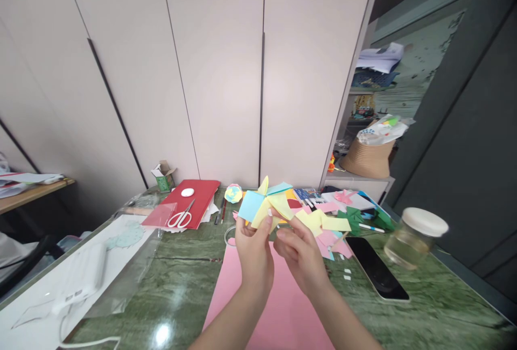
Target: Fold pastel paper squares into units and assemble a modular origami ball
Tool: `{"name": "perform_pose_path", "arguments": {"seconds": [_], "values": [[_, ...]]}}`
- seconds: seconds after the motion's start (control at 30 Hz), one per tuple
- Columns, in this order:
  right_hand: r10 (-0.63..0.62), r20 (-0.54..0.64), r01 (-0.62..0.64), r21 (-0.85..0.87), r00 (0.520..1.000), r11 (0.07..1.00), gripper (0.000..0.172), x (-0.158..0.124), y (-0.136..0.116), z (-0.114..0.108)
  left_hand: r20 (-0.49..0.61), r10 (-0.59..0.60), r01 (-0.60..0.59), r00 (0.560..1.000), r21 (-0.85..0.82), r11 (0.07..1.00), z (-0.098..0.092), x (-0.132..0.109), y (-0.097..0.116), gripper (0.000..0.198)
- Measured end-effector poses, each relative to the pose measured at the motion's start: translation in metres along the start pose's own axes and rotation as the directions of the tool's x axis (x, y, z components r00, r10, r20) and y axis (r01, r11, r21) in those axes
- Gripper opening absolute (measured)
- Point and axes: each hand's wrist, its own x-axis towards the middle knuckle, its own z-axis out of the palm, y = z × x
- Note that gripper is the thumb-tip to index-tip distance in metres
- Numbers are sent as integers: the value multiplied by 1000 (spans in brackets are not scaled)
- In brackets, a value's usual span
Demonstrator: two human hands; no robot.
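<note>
A folded paper piece (pixel 252 205) with light blue and pale yellow petals is held up in front of me, above the table. My left hand (pixel 255 245) grips its lower left part between thumb and fingers. At its lower right, my right hand (pixel 299 247) has its fingers curled in and touches a yellow petal with the fingertips. Beneath both hands lies a pink sheet (pixel 283 307) on the green table. Yellow paper strips (pixel 323 222) and pink scraps are just right of the hands.
White-handled scissors (pixel 181 216) rest on a red folder (pixel 202 194) at the left. A phone (pixel 377 268) and a lidded jar (pixel 416 237) stand to the right. A white power strip (pixel 83 274) with a cable lies at the left front. Cabinet doors rise behind.
</note>
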Motion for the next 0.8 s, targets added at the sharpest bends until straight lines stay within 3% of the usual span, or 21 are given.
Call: {"name": "perform_pose_path", "arguments": {"seconds": [0.5, 0.8], "values": [[-64, -92, 40, -238, 994, 970, 40, -1, 1, -1, 0, 4, -4, 1000, -16, 1000, 0, -2, 3, 38], [-188, -90, 114, -526, 978, 843, 39, -5, -2, 0, -15, 64, -63, 998, 30, 998, 3, -5, 5, 36]]}}
